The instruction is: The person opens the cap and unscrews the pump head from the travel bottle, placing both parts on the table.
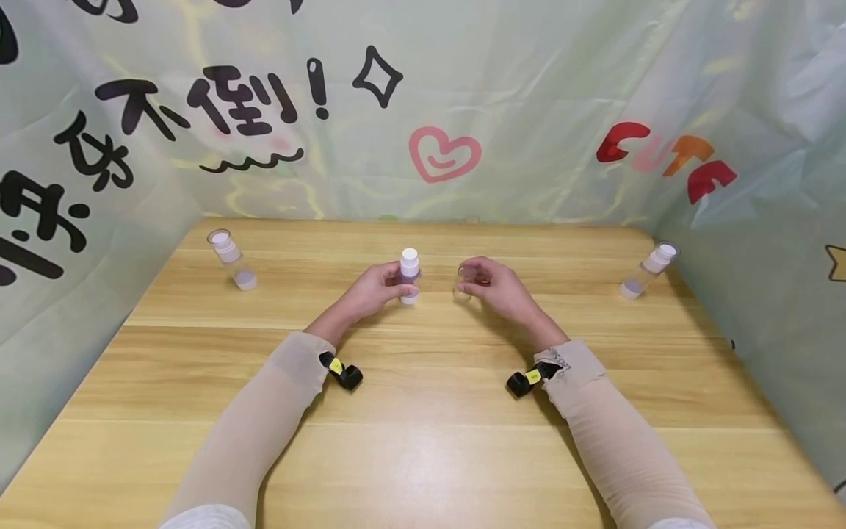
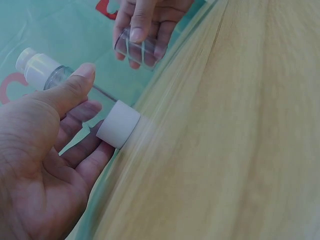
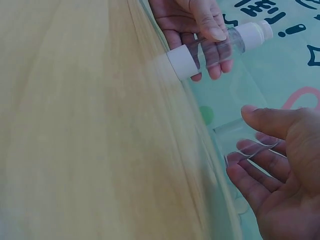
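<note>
Near the middle of the table my left hand grips a small clear pump bottle with a white top and white base. In the left wrist view the thumb lies along the bottle's clear body, and its white base is at the table surface. A short way to the right, my right hand holds a clear cap between thumb and fingers. The right wrist view shows this transparent cap as an open-ended cylinder, apart from the bottle. Part of the bottle's body is hidden behind the left fingers.
A similar capped bottle stands at the table's back left, and another capped bottle at the back right. Behind the wooden table hangs a printed cloth. Black wrist cameras sit on both sleeves.
</note>
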Demonstrator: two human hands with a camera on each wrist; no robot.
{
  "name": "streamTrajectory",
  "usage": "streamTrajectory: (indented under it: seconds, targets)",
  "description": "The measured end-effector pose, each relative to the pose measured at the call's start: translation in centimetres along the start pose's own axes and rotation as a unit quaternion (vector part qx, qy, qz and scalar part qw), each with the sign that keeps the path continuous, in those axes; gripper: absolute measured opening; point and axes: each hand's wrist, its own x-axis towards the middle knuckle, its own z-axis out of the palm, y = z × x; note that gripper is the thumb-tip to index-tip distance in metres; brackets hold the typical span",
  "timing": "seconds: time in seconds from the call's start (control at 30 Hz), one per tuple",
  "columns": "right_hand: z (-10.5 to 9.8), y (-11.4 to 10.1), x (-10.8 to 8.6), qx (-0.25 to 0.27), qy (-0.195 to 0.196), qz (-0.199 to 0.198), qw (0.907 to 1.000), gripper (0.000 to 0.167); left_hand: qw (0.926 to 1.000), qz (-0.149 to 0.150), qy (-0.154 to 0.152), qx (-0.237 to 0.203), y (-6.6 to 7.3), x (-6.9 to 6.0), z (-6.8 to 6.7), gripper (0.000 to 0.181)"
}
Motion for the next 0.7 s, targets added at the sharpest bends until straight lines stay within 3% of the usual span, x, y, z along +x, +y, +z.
streamTrajectory:
  seconds: [0.7]
  targets:
    - [0.18, 0.62, 0.13, 0.005, -0.023, 0.001, 0.9997, 0.038, 1.0, 0.001, 0.001, 0.0, 0.05, -0.01, 0.03, 0.046]
